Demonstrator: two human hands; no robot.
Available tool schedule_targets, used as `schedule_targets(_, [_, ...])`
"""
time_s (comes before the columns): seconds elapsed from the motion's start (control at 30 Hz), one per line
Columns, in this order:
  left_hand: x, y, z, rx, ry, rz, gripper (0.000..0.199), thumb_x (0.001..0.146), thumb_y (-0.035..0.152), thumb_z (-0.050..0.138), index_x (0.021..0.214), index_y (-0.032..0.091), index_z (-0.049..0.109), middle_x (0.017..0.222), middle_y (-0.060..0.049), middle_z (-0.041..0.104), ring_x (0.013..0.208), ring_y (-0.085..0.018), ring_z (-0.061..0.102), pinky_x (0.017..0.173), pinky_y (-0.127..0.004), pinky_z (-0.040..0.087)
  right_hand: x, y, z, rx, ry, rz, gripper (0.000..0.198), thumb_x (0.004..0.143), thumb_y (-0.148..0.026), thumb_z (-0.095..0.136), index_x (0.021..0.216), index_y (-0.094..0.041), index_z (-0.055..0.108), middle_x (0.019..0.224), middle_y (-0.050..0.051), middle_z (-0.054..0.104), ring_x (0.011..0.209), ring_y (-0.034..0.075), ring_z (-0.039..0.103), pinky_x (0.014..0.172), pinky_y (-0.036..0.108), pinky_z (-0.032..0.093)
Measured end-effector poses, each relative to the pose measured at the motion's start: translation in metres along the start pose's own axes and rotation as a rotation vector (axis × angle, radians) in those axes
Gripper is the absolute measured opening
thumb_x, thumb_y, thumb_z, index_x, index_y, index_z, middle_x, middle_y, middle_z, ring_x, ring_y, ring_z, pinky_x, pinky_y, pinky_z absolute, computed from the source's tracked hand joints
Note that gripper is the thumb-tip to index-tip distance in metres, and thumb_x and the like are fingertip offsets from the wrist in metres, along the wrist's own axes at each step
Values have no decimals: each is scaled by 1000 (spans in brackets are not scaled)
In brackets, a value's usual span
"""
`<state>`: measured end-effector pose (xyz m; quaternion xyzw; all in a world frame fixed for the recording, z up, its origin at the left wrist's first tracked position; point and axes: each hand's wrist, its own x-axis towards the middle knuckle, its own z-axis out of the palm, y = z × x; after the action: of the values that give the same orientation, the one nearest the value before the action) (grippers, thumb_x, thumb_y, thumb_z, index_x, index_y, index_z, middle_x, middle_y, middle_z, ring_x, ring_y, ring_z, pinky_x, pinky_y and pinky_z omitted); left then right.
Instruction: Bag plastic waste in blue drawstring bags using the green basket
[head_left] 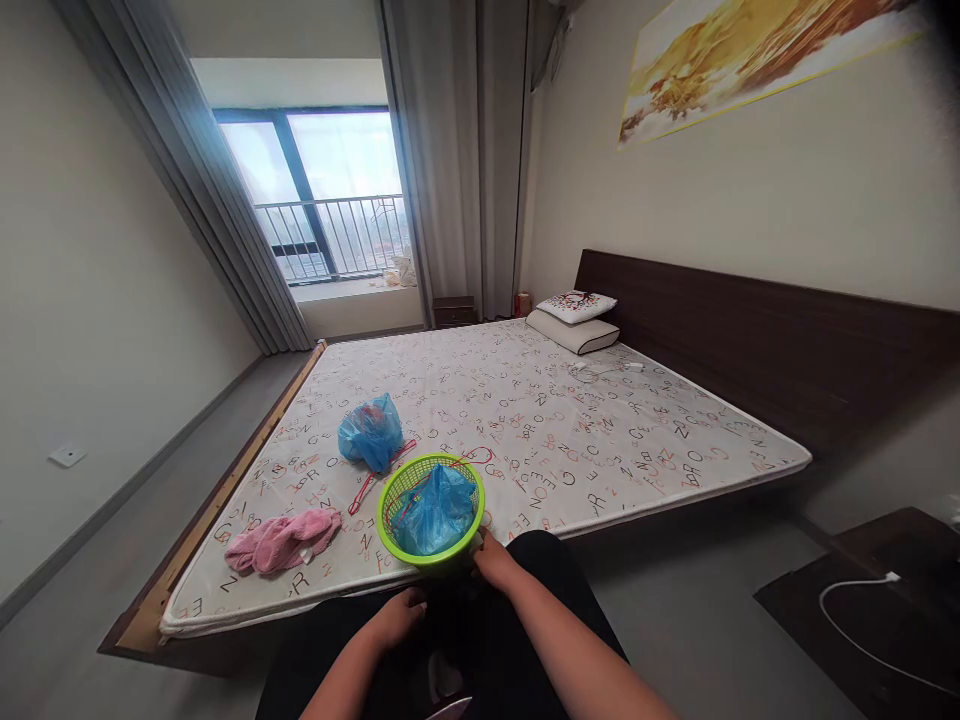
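Note:
A lime-green plastic basket (431, 562) stands at the near edge of the mattress, tipped slightly toward me. A crumpled blue plastic bag (439, 512) lies inside it. My right hand (495, 560) grips the basket's right side, its fingertips partly hidden. Just below the basket, over my lap, my left hand (397, 617) has its fingers curled in, with nothing visible in them. Beyond the basket sits a filled, tied blue plastic bag (370, 432). Red hangers (363, 494) lie between the two, and a pink towel (283, 541) is bunched up to the left.
The mattress (525, 400) has a letter print. Pillows (576, 322) and a white cable (600, 372) lie near the dark headboard (705, 320). A wooden bed frame (225, 500) edges the left. A dark bedside table (862, 600) with a cord stands at right.

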<state>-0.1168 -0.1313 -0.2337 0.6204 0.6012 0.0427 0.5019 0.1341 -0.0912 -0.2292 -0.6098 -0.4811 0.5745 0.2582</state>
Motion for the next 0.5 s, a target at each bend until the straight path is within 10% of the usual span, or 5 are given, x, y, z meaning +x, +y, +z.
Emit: schedule_targets(0.5, [0,-2,0,3,-14,-8,46,83,52,64,106,12,72,106,-14,73,108,-32,63,101,-44,45,-4,-4,-2,-13,-8,-9,69,89,-21,54,156,-16,37,101,10,74,62,18,67,62,30,53])
